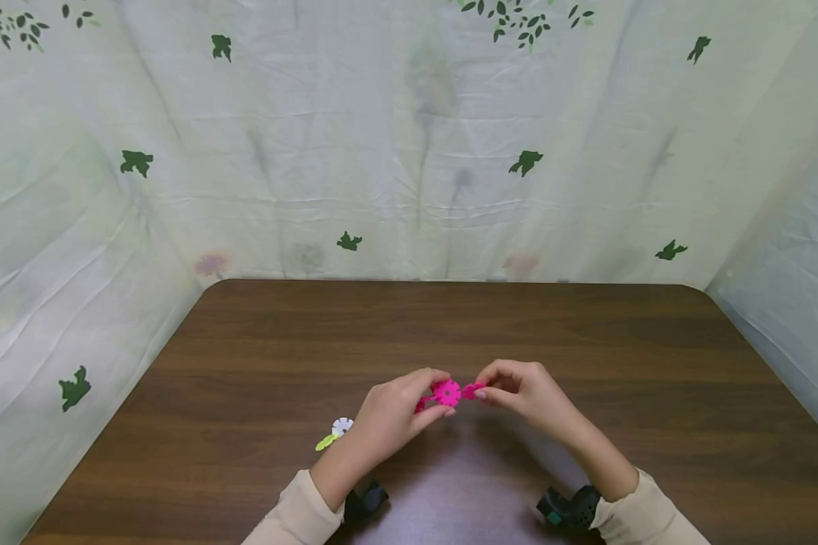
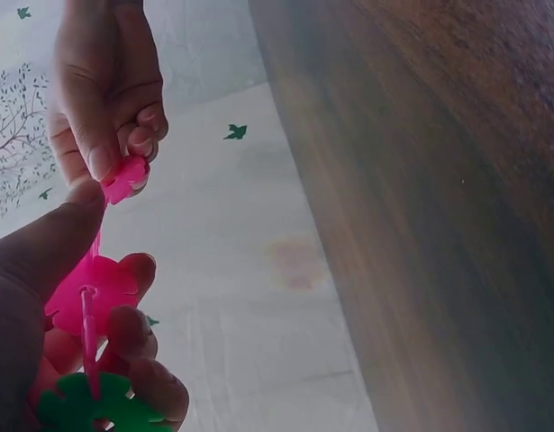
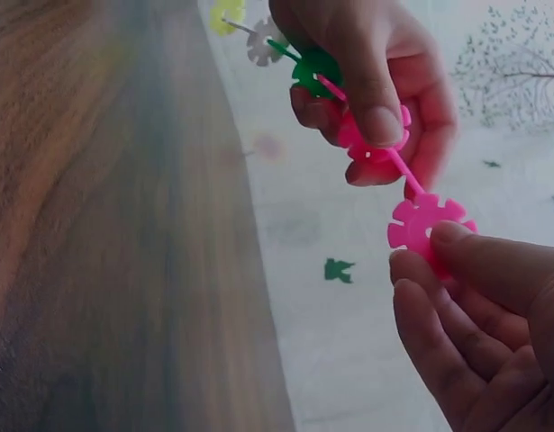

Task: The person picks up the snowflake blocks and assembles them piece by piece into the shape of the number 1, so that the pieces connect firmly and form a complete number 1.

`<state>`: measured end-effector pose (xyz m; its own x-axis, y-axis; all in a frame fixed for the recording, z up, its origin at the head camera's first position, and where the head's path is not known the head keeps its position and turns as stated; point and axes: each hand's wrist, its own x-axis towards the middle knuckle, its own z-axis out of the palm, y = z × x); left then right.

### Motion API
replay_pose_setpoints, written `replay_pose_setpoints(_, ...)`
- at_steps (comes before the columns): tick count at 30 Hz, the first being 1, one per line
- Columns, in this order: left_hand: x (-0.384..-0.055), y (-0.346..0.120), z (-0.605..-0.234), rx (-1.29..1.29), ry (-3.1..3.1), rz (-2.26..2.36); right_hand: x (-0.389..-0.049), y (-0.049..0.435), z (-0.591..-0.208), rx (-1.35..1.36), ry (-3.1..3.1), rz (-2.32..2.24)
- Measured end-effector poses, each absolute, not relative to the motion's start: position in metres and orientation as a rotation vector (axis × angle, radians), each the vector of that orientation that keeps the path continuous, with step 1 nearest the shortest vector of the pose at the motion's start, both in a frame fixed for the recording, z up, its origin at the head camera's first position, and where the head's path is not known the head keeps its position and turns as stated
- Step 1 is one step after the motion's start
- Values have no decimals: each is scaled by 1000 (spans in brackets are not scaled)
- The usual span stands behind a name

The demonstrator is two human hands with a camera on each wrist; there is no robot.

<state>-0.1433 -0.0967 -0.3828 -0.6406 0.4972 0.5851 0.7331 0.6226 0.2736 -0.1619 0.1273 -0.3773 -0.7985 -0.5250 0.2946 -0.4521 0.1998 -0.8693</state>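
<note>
Notched plastic flower discs hang together in a chain joined by thin links. My left hand (image 1: 397,409) pinches one pink disc (image 1: 447,393) between thumb and fingers. My right hand (image 1: 528,395) pinches the pink disc (image 3: 430,225) at the chain's end, with thumb on its face. A straight pink link (image 3: 405,171) runs between these two discs. Beyond the left hand follow a green disc (image 3: 316,72), a white disc (image 1: 342,427) and a yellow disc (image 1: 326,442). In the head view the left hand hides the green one.
Both hands are above a brown wooden table (image 1: 300,325). A pale cloth (image 1: 382,151) with green leaf and bird shapes hangs behind it and at the sides. Black wrist devices (image 1: 569,507) sit below each cream sleeve (image 1: 300,509).
</note>
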Motion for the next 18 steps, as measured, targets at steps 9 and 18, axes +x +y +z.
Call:
replay_pose_setpoints(9,-142,-97,-382,-991,-2369,-734,-160,124,-379,-1109,2535,-1688)
replay_pose_setpoints(18,-141,-95,-383,-1023,-2324,-660,-159,120,-382,-1322,2503,-1737)
